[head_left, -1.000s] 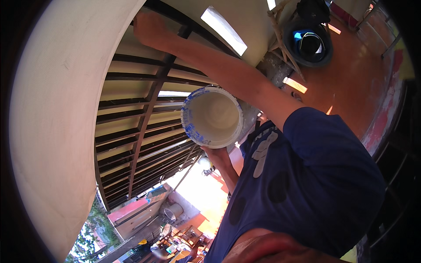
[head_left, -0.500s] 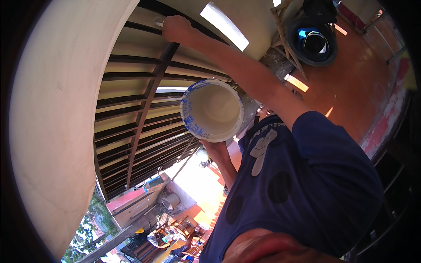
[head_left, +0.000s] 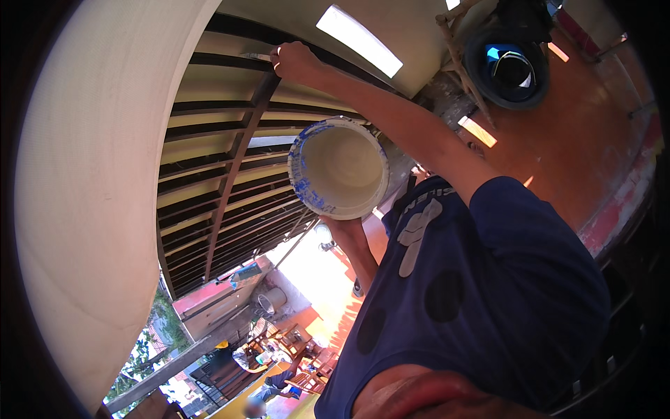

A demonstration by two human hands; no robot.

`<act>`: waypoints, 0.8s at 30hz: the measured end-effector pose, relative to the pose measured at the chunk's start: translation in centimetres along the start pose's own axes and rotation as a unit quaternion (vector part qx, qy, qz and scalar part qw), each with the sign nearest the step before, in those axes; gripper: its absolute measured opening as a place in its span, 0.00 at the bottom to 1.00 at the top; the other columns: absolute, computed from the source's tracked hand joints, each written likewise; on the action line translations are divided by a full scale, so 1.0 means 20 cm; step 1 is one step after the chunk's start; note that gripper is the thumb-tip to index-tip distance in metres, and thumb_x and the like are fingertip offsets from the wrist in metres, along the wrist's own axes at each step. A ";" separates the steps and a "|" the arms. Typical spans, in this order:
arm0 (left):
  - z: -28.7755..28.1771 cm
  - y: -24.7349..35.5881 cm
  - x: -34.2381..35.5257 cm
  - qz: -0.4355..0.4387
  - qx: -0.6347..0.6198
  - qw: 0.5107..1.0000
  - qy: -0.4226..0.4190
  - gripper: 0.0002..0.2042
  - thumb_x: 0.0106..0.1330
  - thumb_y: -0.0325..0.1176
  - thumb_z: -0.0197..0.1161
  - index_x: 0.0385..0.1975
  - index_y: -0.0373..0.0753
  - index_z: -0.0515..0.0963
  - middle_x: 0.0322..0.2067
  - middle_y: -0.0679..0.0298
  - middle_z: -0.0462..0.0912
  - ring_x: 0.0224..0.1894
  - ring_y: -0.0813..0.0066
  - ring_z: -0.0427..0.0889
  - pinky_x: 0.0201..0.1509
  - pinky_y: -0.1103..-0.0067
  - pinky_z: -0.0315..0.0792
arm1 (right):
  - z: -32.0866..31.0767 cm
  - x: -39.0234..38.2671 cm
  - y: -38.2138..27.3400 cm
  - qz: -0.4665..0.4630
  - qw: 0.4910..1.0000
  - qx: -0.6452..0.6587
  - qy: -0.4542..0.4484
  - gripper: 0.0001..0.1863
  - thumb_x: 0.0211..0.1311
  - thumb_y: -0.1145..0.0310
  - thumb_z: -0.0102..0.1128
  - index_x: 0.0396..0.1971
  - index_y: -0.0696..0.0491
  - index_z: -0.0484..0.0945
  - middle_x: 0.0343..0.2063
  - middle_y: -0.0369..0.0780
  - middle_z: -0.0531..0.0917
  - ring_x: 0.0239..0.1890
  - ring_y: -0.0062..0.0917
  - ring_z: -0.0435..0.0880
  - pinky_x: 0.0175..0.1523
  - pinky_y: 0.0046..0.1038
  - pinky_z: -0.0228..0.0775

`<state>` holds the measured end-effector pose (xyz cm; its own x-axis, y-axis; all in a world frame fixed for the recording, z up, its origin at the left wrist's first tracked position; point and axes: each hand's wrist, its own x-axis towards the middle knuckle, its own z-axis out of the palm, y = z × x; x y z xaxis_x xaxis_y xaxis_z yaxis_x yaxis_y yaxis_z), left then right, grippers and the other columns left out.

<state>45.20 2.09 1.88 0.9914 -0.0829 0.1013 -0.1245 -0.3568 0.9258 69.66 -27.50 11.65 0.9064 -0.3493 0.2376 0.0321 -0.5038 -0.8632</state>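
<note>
The thin tool lies flat along the top of the slatted grille, its pale tip pointing left on a dark slat just where the slanting upright bar meets it. I cannot tell whether it is a brush or a scraper. My right hand is closed in a fist round its handle, arm stretched to full reach. Working at that reach, I judge short strokes along the slat to be best, with the tip pressed lightly so that nothing runs onto the cream strips between the dark bars, and the wrist doing the turning instead of the shoulder. Below and a little right of that hand, the white bucket is tipped with its mouth toward me, blue smears down its left rim and the inside pale. I cannot see how much is in it. My left hand bears it from underneath, mostly hidden behind the base, so I cannot make out how the fingers wrap it. I would hold the bucket close under the working hand, so that reloading is a short dip, and level it before dipping, since tilted this far it could spill. Left of the grille curves a broad cream wall. Far beneath are a sunlit yard and people, so a sure hold on both things matters here. To the right are my blue shirt and an orange floor.
</note>
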 end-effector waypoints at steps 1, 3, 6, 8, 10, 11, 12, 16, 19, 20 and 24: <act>0.01 0.01 0.00 0.015 0.064 0.998 -0.001 0.41 0.60 0.48 0.70 0.71 0.37 0.60 0.65 0.41 0.69 0.64 0.42 0.73 0.63 0.61 0.72 | -0.02 -0.04 0.04 -0.030 0.997 0.066 0.038 0.13 0.65 0.67 0.52 0.39 0.55 0.84 0.31 0.47 0.86 0.35 0.42 0.86 0.46 0.42 0.76; 0.05 0.04 0.00 -0.016 0.056 0.998 0.024 0.41 0.62 0.49 0.69 0.71 0.37 0.60 0.63 0.42 0.71 0.63 0.44 0.75 0.62 0.63 0.73 | -0.07 -0.14 0.10 -0.013 0.985 0.159 0.057 0.14 0.66 0.66 0.53 0.43 0.54 0.85 0.31 0.45 0.87 0.34 0.38 0.86 0.46 0.39 0.76; 0.13 0.13 0.02 -0.152 -0.139 0.976 0.072 0.36 0.70 0.50 0.57 0.73 0.39 0.56 0.66 0.48 0.66 0.66 0.50 0.69 0.66 0.63 0.68 | -0.33 -0.25 0.28 0.021 0.978 0.205 0.006 0.18 0.68 0.57 0.56 0.47 0.52 0.85 0.34 0.45 0.88 0.33 0.31 0.86 0.45 0.35 0.77; 0.18 0.21 0.00 -0.214 -0.188 0.956 0.064 0.30 0.79 0.51 0.41 0.75 0.41 0.51 0.73 0.54 0.56 0.73 0.55 0.58 0.75 0.59 0.59 | -0.50 -0.29 0.44 0.004 0.971 0.238 -0.026 0.19 0.69 0.54 0.56 0.48 0.51 0.86 0.37 0.41 0.88 0.34 0.27 0.84 0.46 0.32 0.75; 0.24 0.29 -0.01 -0.216 -0.128 0.966 0.059 0.28 0.83 0.51 0.33 0.75 0.42 0.50 0.75 0.56 0.52 0.76 0.56 0.55 0.78 0.58 0.57 | -0.61 -0.23 0.57 0.037 0.962 0.262 -0.064 0.19 0.68 0.53 0.56 0.48 0.49 0.86 0.37 0.39 0.89 0.36 0.28 0.85 0.47 0.32 0.76; 0.27 0.32 -0.03 -0.220 -0.077 0.969 0.082 0.28 0.83 0.51 0.32 0.75 0.41 0.50 0.75 0.56 0.53 0.76 0.57 0.55 0.77 0.59 0.57 | -0.62 -0.16 0.61 0.027 0.963 0.265 -0.044 0.18 0.68 0.55 0.58 0.48 0.50 0.86 0.35 0.39 0.88 0.34 0.26 0.83 0.46 0.30 0.75; 0.30 0.34 -0.04 -0.205 -0.086 0.972 0.072 0.28 0.83 0.51 0.31 0.75 0.41 0.50 0.75 0.56 0.53 0.76 0.57 0.55 0.77 0.59 0.57 | -0.61 -0.08 0.64 0.016 0.964 0.266 -0.023 0.17 0.68 0.56 0.59 0.48 0.50 0.85 0.32 0.39 0.87 0.31 0.23 0.82 0.45 0.29 0.75; 0.40 0.33 -0.10 -0.198 -0.130 0.965 0.117 0.30 0.82 0.51 0.34 0.75 0.39 0.50 0.74 0.54 0.54 0.76 0.57 0.55 0.77 0.60 0.58 | -0.49 0.30 0.60 0.028 0.996 0.069 -0.045 0.14 0.63 0.62 0.58 0.47 0.44 0.85 0.30 0.38 0.85 0.31 0.27 0.81 0.45 0.33 0.75; 0.39 0.25 -0.13 -0.171 -0.072 0.980 0.076 0.31 0.81 0.52 0.39 0.75 0.38 0.50 0.75 0.53 0.54 0.76 0.56 0.55 0.78 0.60 0.56 | -0.40 0.52 0.40 -0.015 0.992 -0.038 -0.120 0.15 0.62 0.61 0.57 0.46 0.42 0.86 0.29 0.37 0.85 0.33 0.31 0.81 0.44 0.34 0.74; 0.41 0.22 -0.13 -0.180 -0.022 0.981 0.064 0.31 0.81 0.52 0.41 0.75 0.38 0.50 0.75 0.53 0.53 0.76 0.55 0.55 0.78 0.60 0.55 | -0.43 0.61 0.33 -0.041 0.980 -0.008 -0.194 0.20 0.65 0.56 0.54 0.48 0.53 0.83 0.47 0.46 0.86 0.48 0.39 0.85 0.55 0.40 0.75; 0.52 0.21 -0.18 -0.166 -0.185 0.960 0.125 0.32 0.78 0.53 0.48 0.73 0.39 0.56 0.72 0.53 0.59 0.72 0.54 0.61 0.75 0.61 0.57 | -0.46 0.76 -0.04 -0.122 0.964 0.233 -0.034 0.20 0.64 0.57 0.58 0.51 0.51 0.84 0.46 0.43 0.87 0.51 0.38 0.84 0.59 0.37 0.73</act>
<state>40.77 -8.76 1.63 0.9586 0.2209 -0.1797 0.1764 0.0348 0.9837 79.63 -39.73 19.98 0.8732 -0.2051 0.4422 0.4186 -0.1493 -0.8958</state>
